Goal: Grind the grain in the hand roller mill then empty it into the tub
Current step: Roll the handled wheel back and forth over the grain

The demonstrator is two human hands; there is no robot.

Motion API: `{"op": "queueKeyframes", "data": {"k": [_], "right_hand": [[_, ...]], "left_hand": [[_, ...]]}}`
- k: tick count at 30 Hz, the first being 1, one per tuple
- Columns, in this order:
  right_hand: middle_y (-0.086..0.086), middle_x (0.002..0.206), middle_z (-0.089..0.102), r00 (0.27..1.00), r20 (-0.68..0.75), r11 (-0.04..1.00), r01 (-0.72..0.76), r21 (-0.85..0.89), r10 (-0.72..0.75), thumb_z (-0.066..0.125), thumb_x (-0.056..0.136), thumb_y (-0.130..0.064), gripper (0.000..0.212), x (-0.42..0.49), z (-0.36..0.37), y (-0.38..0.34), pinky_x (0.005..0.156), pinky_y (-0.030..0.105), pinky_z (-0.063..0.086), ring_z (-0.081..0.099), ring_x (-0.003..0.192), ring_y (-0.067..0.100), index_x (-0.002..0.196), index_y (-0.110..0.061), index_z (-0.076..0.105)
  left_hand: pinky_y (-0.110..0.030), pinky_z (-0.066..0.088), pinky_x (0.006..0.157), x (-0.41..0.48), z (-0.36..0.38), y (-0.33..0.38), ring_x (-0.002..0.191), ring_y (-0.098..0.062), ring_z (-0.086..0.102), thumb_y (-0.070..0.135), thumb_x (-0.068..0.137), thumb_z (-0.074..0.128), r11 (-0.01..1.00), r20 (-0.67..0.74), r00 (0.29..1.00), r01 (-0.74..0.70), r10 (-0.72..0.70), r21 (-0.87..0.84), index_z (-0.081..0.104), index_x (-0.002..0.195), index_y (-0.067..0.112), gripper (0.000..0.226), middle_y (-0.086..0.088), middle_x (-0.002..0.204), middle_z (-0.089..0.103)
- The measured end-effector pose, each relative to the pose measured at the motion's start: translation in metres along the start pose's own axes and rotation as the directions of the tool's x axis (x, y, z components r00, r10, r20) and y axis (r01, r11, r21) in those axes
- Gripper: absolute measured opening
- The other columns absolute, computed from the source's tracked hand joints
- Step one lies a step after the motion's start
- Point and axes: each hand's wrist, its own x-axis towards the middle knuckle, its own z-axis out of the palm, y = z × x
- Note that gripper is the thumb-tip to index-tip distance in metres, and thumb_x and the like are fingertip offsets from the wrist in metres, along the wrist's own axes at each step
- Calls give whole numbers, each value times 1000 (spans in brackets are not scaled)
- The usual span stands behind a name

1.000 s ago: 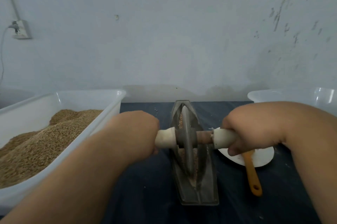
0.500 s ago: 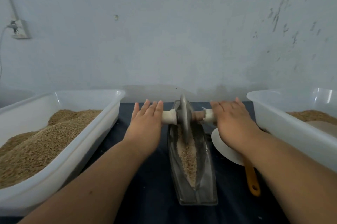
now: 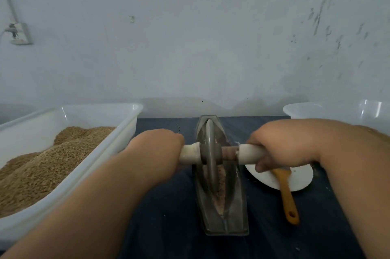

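A boat-shaped metal mill trough (image 3: 234,212) lies lengthwise on the dark table, with brown grain (image 3: 219,187) in its groove. A metal roller wheel (image 3: 210,153) stands in the groove near the middle, on an axle with white handles. My left hand (image 3: 156,147) grips the left handle (image 3: 191,153). My right hand (image 3: 280,147) grips the right handle (image 3: 249,153), thumb curled underneath. A white tub (image 3: 126,119) heaped with brown grain stands at the left. Another white tub (image 3: 316,109) is at the right, mostly hidden behind my right arm.
A white plate (image 3: 299,178) lies right of the trough with an orange-handled brush (image 3: 288,197) across it. A pale wall runs close behind the table. A wall socket (image 3: 20,34) with a cable is at the upper left. Dark table cloth (image 3: 168,227) shows in front.
Both hands pulled the roller wheel back from the trough's far end toward its middle, and the fingers have curled round the handles after lying flat on them.
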Motion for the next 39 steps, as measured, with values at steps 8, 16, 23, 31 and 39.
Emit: {"op": "queueKeyframes", "data": {"k": [8, 16, 23, 31, 39], "right_hand": [[-5, 84, 63, 1000, 3, 999, 30, 16, -30, 63, 92, -39, 13, 7, 6, 4, 58, 25, 39, 57, 72, 9, 99, -29, 59], [-2, 101, 58, 849, -523, 993, -114, -34, 79, 63, 92, -34, 25, 65, 65, 20, 74, 37, 44, 54, 88, 20, 114, -27, 52], [-3, 99, 59, 952, -299, 998, -66, 0, 63, 62, 92, -40, 23, 45, 43, 15, 71, 35, 47, 56, 84, 17, 106, -27, 49], [-4, 83, 66, 995, 85, 998, 49, -30, -46, 68, 86, -46, 19, -4, -1, -3, 54, 20, 37, 56, 66, 5, 86, -33, 55], [-7, 83, 59, 1000, -27, 1000, -12, 17, 13, 67, 88, -45, 24, 27, 25, 14, 51, 20, 36, 53, 65, 4, 86, -33, 47]], "left_hand": [[-31, 43, 73, -8, -8, -3, 91, -16, 58, 37, 92, 58, 998, 94, 994, -59, 61, -18, 47, 93, 30, 13, 9, 87, 54], [-37, 13, 121, 33, 42, -1, 135, -18, 39, 26, 101, 47, 993, -198, 979, 27, -49, -114, 28, 151, 22, 54, 2, 147, 45], [-36, 42, 85, 20, 37, -2, 102, -22, 53, 46, 96, 47, 1000, -206, 978, -9, 12, 18, 42, 122, 23, 35, 2, 116, 54], [-30, 36, 68, -15, -2, -5, 77, -12, 47, 49, 93, 56, 986, 95, 983, -153, 159, -70, 32, 94, 31, 30, 11, 85, 45], [-33, 37, 73, 6, 19, -4, 88, -17, 50, 46, 94, 52, 994, -97, 990, -107, 104, -27, 37, 100, 29, 23, 5, 105, 54]]}}
